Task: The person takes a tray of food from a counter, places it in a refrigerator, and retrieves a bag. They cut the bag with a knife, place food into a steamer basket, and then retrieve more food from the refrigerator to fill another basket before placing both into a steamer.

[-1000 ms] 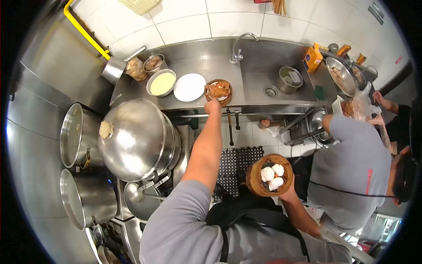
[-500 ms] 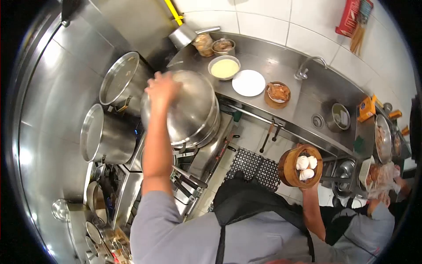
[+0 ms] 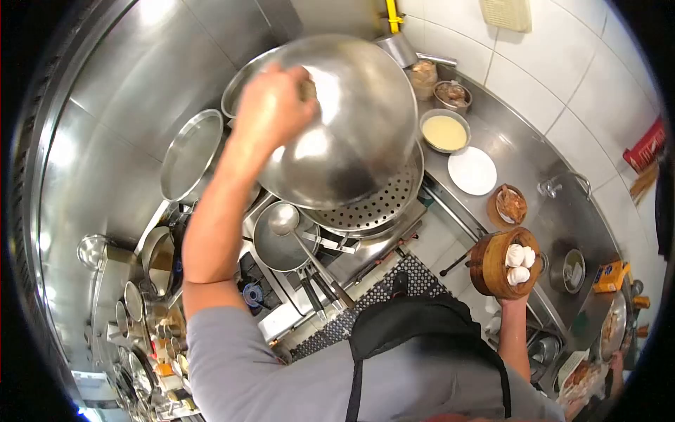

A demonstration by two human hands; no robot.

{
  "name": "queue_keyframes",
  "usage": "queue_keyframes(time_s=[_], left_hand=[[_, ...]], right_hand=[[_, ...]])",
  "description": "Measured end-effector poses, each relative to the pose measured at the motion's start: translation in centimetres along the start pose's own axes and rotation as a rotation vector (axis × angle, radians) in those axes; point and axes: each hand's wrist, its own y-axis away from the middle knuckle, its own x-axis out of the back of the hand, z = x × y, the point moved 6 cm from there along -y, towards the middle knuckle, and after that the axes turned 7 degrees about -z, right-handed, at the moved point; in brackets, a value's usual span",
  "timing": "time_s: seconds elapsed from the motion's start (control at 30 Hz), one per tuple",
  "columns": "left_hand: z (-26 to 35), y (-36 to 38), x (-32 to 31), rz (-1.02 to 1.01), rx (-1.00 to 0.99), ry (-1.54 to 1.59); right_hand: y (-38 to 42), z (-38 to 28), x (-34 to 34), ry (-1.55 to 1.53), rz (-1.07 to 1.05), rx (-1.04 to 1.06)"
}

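My left hand (image 3: pixel 275 105) is closed on the knob of a large domed steel lid (image 3: pixel 351 133), which is raised and tilted over a big steamer pot. Below the lid's lower edge shows the pot's perforated steamer plate (image 3: pixel 376 205). On the right, my right hand (image 3: pixel 515 304) supports a round bamboo steamer basket (image 3: pixel 486 271) from beneath, its fingers mostly hidden. Several white buns (image 3: pixel 519 273) sit inside the basket.
Left of the pot, a wok (image 3: pixel 271 243) with a ladle (image 3: pixel 284 219) rests near a lit burner (image 3: pixel 253 294). The steel counter holds a bowl of yellow liquid (image 3: pixel 444 132), a white plate (image 3: pixel 472 171) and a food basket (image 3: pixel 508 206). Another person's hand (image 3: pixel 616 369) is at lower right.
My left hand has lifted the lid off the pot, uncovering part of the perforated plate. The view has turned leftward; my right hand still carries the basket of buns.
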Motion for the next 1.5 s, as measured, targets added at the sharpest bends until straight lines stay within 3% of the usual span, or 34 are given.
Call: queue_keyframes(time_s=[0.03,0.07,0.13,0.17,0.23,0.3,0.4,0.47,0.53,0.57,0.6,0.63,0.67,0.7,0.73,0.77,0.8,0.87,0.9,0.93,0.97,1.0,1.13,1.37,1.43,1.5], left_hand=[[-1.8,-0.7,1.7,0.011,0.062,-0.048],[-4.0,-1.6,3.0,0.029,0.102,-0.115],[-10.3,-3.3,4.4,-0.117,0.26,-0.055],[-14.6,-3.8,4.2,-0.052,0.344,0.015],[-21.7,-4.4,3.4,-0.136,0.501,-0.058],[-29.3,-4.4,0.5,-0.226,0.633,-0.149],[-34.6,-3.0,-2.1,-0.215,0.77,-0.253],[-39.2,-3.4,-3.4,-0.16,0.725,-0.311],[-40.5,-3.9,-4.0,-0.21,0.811,-0.253],[-42.7,-4.8,-4.9,-0.395,0.61,-0.556],[-44.4,-5.8,-6.8,-0.565,0.376,-0.842],[-42.2,-6.5,-5.9,-0.491,0.422,-0.864],[-36.4,-7.2,-3.5,-0.109,0.589,-0.611],[-30.2,-7.7,-2.6,0.11,0.545,-0.376],[-23.3,-7.4,-3.3,0.178,0.436,-0.145],[-17.9,-6.5,-5.8,0.036,0.265,0.248],[-5.7,-3.1,-6.1,-0.034,0.286,0.471],[7.8,2.1,-11.9,-0.417,0.118,0.743],[13.3,5.4,-15.4,-0.658,0.215,1.036],[17.8,7.7,-18.4,-0.784,0.172,0.984],[20.4,9.6,-23.0,-0.723,0.071,1.139],[22.5,11.1,-25.9,-0.758,0.143,1.376],[25.6,12.1,-25.3,-0.669,0.492,1.932],[19.0,12.9,-22.5,-0.484,0.822,1.885],[15.8,12.9,-22.5,-0.373,0.872,1.815],[12.4,12.4,-22.3,-0.336,0.868,1.78]], right_hand=[[-1.1,0.1,-0.1,0.008,-0.031,0.0],[-1.7,-0.3,-0.7,0.417,0.072,0.118],[-5.3,0.4,-0.4,0.415,-0.452,0.175],[-5.4,0.2,-1.2,0.568,-0.374,0.24],[-5.7,-0.1,-3.1,0.881,-0.185,0.339],[-7.1,0.1,-0.2,0.808,-0.097,0.203],[-8.4,0.7,2.4,0.722,-0.071,0.092],[-9.1,0.8,2.0,0.771,-0.103,0.042],[-9.8,0.8,0.9,0.945,-0.191,0.022],[-10.0,0.8,0.5,1.337,-0.268,0.113],[-10.6,1.1,0.9,0.876,-0.158,-0.036],[-11.1,1.0,1.1,0.703,-0.13,-0.047],[-11.4,1.0,1.1,0.565,-0.119,-0.049],[-11.9,1.1,1.2,0.431,-0.112,-0.073],[-12.5,1.3,1.3,0.277,-0.106,-0.097],[-13.3,2.3,2.0,0.023,-0.069,-0.215],[-14.0,2.2,1.7,0.047,-0.031,-0.181],[-14.3,2.0,1.2,0.015,0.011,-0.171],[-14.6,2.3,1.6,-0.075,0.09,-0.242],[-14.8,2.2,1.4,-0.088,0.115,-0.273],[-14.6,2.1,1.1,-0.103,0.146,-0.311],[-14.5,1.8,0.5,-0.065,0.131,-0.308],[-14.5,1.1,-2.9,0.113,0.08,-0.32],[-17.2,3.9,-9.0,0.748,-0.242,-0.574],[-18.7,5.8,-10.9,0.854,-0.311,-0.765],[-19.6,7.4,-15.1,0.942,-0.385,-0.812]])
